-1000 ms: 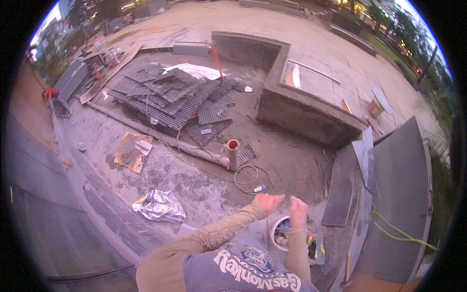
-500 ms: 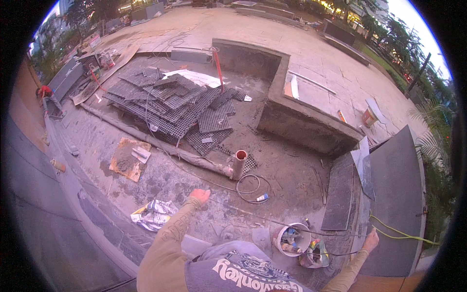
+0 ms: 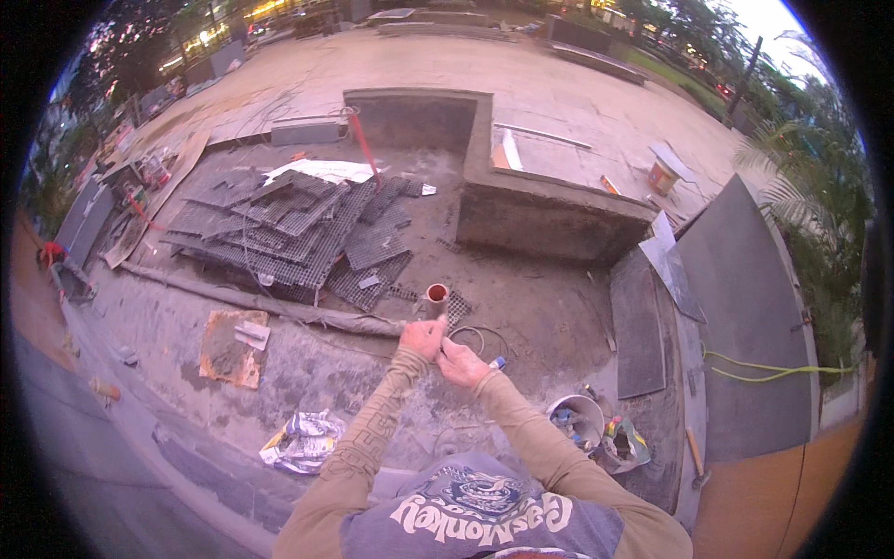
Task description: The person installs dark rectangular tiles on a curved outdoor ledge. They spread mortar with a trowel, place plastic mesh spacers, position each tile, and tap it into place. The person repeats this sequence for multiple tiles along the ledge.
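Observation:
My left hand [image 3: 424, 338] and my right hand [image 3: 463, 361] meet in front of me, fingers closed, just short of an upright round pipe [image 3: 437, 293] with an orange-brown inside. A dark cable runs to them; the fingers hide most of it. Beyond my right hand, loops of dark cable [image 3: 486, 333] lie on the dirty ground, ending in a blue-and-white plug [image 3: 498, 362] close to my right wrist. A long wrapped pipe [image 3: 307, 312] stretches along the ground to the left.
Black plastic grid panels [image 3: 307, 224] are piled ahead. To the left sits a dirty board [image 3: 228, 359] with a trowel [image 3: 251, 334]; nearer is a crumpled bag [image 3: 303, 441]. A bucket of tools [image 3: 577, 419], another bag [image 3: 622, 445] and a hammer [image 3: 696, 456] are right. A low wall [image 3: 549, 219] stands behind.
My right hand has swung in from the far right, where it held the dark cable, to meet my left hand. The left has moved slightly forward and right. The view has shifted.

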A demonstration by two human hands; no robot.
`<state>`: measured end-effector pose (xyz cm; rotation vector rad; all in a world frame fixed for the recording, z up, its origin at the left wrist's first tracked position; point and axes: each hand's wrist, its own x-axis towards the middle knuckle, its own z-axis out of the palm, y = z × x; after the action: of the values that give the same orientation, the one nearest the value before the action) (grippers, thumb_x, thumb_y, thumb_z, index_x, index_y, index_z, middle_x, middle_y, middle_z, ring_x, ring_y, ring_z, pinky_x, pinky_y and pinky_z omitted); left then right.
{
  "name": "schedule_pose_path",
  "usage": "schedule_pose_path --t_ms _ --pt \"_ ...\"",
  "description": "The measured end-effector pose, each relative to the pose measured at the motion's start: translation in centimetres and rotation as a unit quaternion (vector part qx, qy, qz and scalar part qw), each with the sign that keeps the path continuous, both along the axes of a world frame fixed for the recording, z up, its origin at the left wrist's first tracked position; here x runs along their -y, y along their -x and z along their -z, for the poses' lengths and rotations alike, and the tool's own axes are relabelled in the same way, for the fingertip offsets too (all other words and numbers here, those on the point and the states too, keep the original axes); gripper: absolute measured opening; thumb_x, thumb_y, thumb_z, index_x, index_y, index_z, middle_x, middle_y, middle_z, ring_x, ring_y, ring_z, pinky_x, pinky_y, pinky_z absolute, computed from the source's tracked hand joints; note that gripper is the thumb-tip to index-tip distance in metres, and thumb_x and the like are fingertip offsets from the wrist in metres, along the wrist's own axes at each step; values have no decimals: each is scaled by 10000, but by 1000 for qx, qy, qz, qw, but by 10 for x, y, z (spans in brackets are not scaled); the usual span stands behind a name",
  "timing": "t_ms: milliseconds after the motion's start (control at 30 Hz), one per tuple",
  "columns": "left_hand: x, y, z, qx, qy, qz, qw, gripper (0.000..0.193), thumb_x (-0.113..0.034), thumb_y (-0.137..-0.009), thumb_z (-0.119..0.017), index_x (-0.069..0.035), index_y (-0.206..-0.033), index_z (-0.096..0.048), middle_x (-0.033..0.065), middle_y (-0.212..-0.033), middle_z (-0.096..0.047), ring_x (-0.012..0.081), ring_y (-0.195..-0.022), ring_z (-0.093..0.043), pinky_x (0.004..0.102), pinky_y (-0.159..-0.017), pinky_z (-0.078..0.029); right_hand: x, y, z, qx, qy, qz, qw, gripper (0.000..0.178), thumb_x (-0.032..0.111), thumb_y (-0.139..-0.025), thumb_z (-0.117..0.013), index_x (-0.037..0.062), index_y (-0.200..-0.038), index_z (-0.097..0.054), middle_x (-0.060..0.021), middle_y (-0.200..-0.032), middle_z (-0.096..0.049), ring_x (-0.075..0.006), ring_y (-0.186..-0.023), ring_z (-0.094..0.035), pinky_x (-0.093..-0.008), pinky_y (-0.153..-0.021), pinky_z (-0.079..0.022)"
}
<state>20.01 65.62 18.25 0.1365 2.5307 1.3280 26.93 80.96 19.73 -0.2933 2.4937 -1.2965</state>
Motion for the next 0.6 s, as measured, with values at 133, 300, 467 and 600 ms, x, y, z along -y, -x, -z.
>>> schedule_pose_path --t_ms 133,300,467,600 --pt "65 13 -6 -67 149 -66 984 407 -464 -809 -566 -91 -814 -730 206 -799 -665 394 -767 -656 472 -711 -514 1 -16 -38 -97 -209 -76 970 235 287 -981 -454 84 -892 -532 -190 -817 -617 -409 -728 -604 -505 -619 -477" --pt "178 65 -2 -62 256 -121 957 379 -405 -760 -541 -79 -825 -722 188 -843 -672 375 -788 -662 450 -741 -529 -92 -57 -50 -88 -270 -34 958 346 378 -971 -457 98 -793 -557 -178 -705 -613 -398 -693 -618 -496 -597 -481" --pt "302 77 -14 -182 407 -92 890 273 -287 -775 -535 -59 -751 -684 159 -840 -682 351 -763 -663 475 -696 -524 -184 -122 -47 -48 -352 -21 934 300 320 -962 -455 119 -787 -593 -164 -774 -647 -376 -690 -634 -481 -611 -502" --pt "344 92 -33 -168 476 -81 860 300 -323 -798 -576 -56 -867 -693 151 -919 -691 322 -834 -665 434 -756 -511 -300 -171 -49 105 -403 148 897 409 344 -987 -411 22 -885 -641 -220 -875 -658 -322 -865 -657 -401 -747 -502"
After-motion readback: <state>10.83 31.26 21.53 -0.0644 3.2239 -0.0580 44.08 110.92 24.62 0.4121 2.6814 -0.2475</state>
